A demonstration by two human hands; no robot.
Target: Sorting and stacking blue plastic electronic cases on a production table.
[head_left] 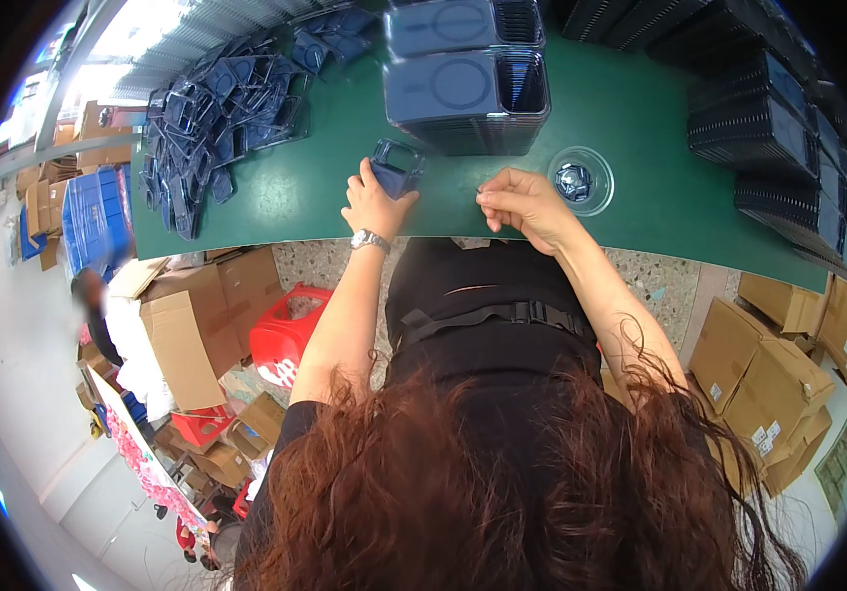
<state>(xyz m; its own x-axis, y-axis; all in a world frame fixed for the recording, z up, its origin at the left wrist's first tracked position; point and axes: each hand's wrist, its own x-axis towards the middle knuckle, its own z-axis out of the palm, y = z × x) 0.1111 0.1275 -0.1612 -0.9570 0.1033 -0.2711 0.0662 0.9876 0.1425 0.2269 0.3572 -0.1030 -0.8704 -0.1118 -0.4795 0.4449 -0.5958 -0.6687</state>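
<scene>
My left hand [376, 205] grips a dark blue translucent phone case [396, 169] at the table's near edge, with the case's camera cutout on the far side. To its right, my right hand [527, 209] is closed in a pinch. Whatever lies between its fingertips is too small to make out. Just beyond that hand stands a round clear bowl [605, 187] holding small shiny dark pieces [573, 181]. Neat stacks of phone cases [453, 89] rise in front of me, each with a ring mark on its back.
A loose heap of phone cases [222, 118] covers the left of the green table [345, 133]. More stacked cases [763, 123] line the right side. Cardboard boxes [763, 384] and a red stool [291, 335] stand below. A person [97, 305] is farther left.
</scene>
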